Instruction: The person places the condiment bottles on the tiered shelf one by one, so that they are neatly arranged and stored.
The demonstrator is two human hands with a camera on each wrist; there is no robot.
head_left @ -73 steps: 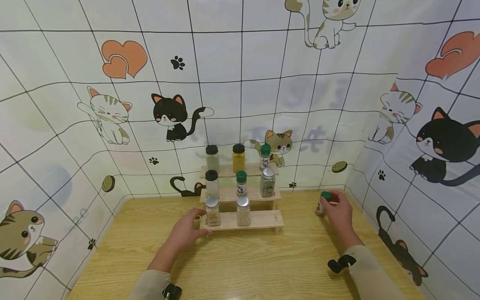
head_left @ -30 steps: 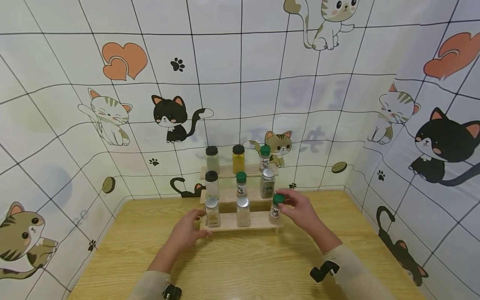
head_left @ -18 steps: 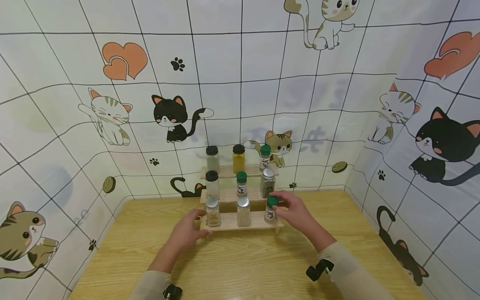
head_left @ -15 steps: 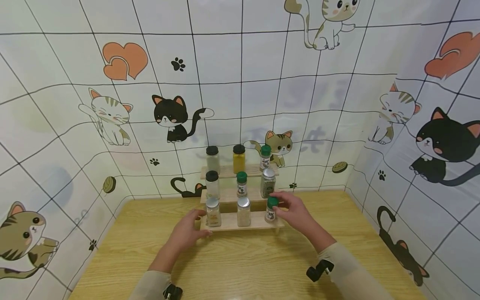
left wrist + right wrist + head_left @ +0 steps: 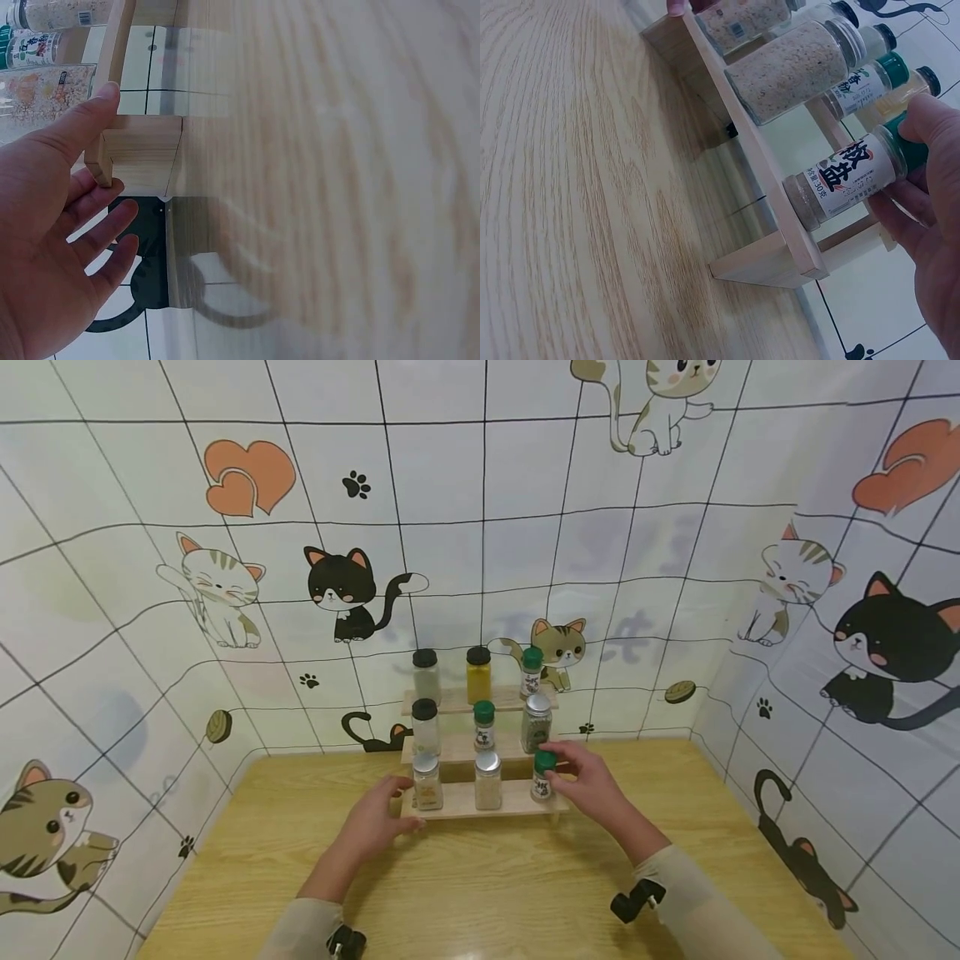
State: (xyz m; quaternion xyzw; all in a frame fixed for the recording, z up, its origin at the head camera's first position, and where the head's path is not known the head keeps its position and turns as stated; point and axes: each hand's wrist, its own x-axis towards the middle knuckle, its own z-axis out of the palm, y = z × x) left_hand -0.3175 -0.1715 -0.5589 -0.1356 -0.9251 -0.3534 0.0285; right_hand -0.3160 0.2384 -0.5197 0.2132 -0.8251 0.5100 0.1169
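Observation:
My right hand (image 5: 594,785) pinches a small green-capped spice jar (image 5: 542,787) by its cap, thumb on one side and fingers on the other. The jar stands upright at the right end of the lowest step of a wooden three-step spice rack (image 5: 517,806). In the right wrist view, the base of this labelled jar (image 5: 847,178) meets the board. My left hand (image 5: 371,818) holds the rack's left end; in the left wrist view the thumb lies on the front board (image 5: 112,64), with the other fingers spread beyond its end. Two silver-capped jars, one a pale-filled jar (image 5: 487,783), share that step.
The middle step bears a black-capped jar (image 5: 425,728), a green-capped jar (image 5: 483,727) and a silver-capped jar (image 5: 536,724). On the top step stand a yellow-filled jar (image 5: 478,677) and two others. A cat-patterned wall covering (image 5: 480,543) rises behind the wooden table (image 5: 480,885).
My right hand has carried the green-capped jar leftward from the table's right side onto the lowest step, shifting it slightly inward there. Over the last half second, both hands stay put.

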